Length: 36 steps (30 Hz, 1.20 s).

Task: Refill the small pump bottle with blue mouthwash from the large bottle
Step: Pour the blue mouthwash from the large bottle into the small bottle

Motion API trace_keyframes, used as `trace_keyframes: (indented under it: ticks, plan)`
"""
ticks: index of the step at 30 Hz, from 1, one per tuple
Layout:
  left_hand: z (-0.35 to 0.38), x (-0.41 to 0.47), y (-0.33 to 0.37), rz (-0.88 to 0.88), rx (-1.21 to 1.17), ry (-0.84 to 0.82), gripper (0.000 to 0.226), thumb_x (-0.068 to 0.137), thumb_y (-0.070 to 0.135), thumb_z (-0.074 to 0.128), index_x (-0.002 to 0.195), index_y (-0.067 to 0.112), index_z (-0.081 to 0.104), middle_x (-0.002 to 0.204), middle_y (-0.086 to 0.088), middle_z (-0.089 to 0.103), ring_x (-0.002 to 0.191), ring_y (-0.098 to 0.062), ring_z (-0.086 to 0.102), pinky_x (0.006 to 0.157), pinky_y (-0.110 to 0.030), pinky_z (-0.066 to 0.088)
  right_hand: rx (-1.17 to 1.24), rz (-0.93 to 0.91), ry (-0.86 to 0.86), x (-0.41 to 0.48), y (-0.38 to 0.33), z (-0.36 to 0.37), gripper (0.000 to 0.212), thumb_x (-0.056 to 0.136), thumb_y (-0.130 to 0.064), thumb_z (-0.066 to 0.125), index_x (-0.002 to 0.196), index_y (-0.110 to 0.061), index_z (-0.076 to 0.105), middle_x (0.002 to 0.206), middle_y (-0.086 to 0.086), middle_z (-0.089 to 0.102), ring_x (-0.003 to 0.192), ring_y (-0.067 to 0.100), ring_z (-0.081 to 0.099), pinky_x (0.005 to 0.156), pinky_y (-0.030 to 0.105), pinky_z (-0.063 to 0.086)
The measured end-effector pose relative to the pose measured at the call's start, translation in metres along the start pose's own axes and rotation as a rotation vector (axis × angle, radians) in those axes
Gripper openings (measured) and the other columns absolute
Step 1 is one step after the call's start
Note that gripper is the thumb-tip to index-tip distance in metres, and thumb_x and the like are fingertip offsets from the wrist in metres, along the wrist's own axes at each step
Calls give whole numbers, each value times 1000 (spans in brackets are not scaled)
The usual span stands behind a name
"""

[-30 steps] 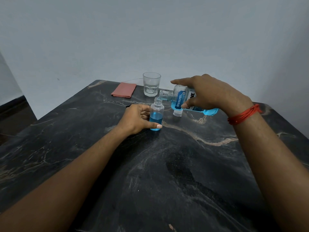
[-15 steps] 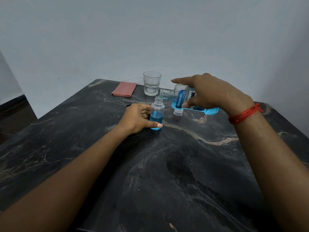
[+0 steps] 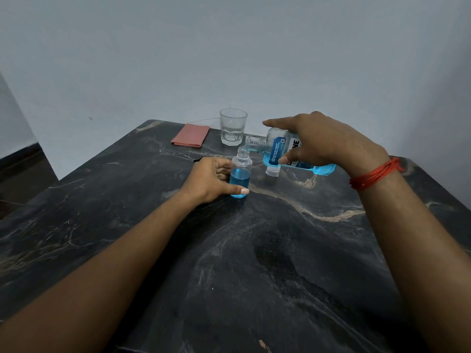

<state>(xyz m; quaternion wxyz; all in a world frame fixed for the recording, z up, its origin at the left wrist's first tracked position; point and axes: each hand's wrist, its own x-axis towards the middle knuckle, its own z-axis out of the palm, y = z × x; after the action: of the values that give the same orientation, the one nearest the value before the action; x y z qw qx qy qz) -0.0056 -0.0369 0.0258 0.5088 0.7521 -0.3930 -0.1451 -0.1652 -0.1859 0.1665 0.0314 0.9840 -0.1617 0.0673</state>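
Note:
The small clear bottle [image 3: 240, 174] stands upright on the dark marble table [image 3: 254, 263], open at the top and about half full of blue liquid. My left hand [image 3: 209, 180] grips its left side and base. My right hand [image 3: 321, 141] holds the large mouthwash bottle [image 3: 283, 151] tipped on its side, its open neck right over the small bottle's mouth. Blue liquid sits along the large bottle's lower side and reaches the neck. A white cap [image 3: 272, 171] rests on the table under the large bottle.
An empty drinking glass [image 3: 233, 126] stands at the back near the wall. A folded pink cloth [image 3: 190, 135] lies to its left. A red thread band is on my right wrist. The table's front half is bare marble.
The large bottle's neck has dipped slightly lower toward the small bottle's mouth. Both hands have stayed almost where they were.

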Motion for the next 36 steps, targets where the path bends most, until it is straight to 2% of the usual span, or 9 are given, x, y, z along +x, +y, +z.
trace_keyframes:
  ticks: [2, 7, 12, 16, 24, 29, 36]
  plan:
    - [0, 0, 1, -1, 5, -1, 64, 56, 22, 95, 115, 17, 70, 114, 1, 76, 98, -5, 72, 89, -25, 59, -1, -2, -2, 0, 0, 0, 85, 81, -38, 78, 152, -42, 32, 137, -2, 62, 118, 24, 60, 98, 46, 51]
    - [0, -1, 1, -2, -8, -4, 67, 54, 23, 95, 115, 17, 70, 115, 1, 76, 97, -2, 71, 84, -17, 58, 4, -2, -9, -1, -1, -1, 85, 82, -38, 78, 153, -41, 32, 138, -2, 61, 118, 23, 61, 99, 46, 51]
    - [-1, -1, 1, -2, -10, -1, 64, 56, 21, 95, 115, 19, 70, 115, 2, 75, 98, -3, 71, 88, -22, 59, -3, -6, -6, -1, -2, -1, 85, 82, -38, 78, 153, -40, 32, 140, -1, 60, 121, 24, 59, 100, 46, 50]
    - [0, -1, 1, -2, -7, -2, 66, 56, 21, 95, 116, 17, 70, 114, 3, 75, 97, -2, 71, 85, -18, 58, -2, -7, -2, -1, -2, -1, 84, 82, -38, 78, 153, -40, 33, 140, -2, 60, 121, 24, 58, 99, 45, 50]
    - [0, 0, 1, 6, -6, -3, 65, 57, 19, 96, 117, 15, 70, 115, 1, 76, 97, -4, 72, 86, -21, 59, -3, -14, 8, 0, -1, 0, 84, 81, -39, 78, 152, -40, 33, 138, -2, 61, 118, 23, 60, 97, 45, 51]
    - [0, -1, 0, 16, -21, -10, 63, 58, 17, 95, 115, 17, 70, 111, 4, 76, 91, 2, 71, 84, -18, 59, -10, -12, 4, 1, 0, 0, 85, 81, -39, 78, 153, -41, 32, 139, -2, 61, 124, 25, 55, 100, 48, 49]
    - [0, 0, 0, 19, -12, -12, 64, 57, 21, 95, 115, 20, 69, 113, 5, 75, 93, 3, 70, 79, -13, 57, -13, -12, 3, 1, 0, 0, 85, 81, -39, 78, 153, -41, 32, 140, -2, 59, 125, 25, 54, 100, 46, 49]
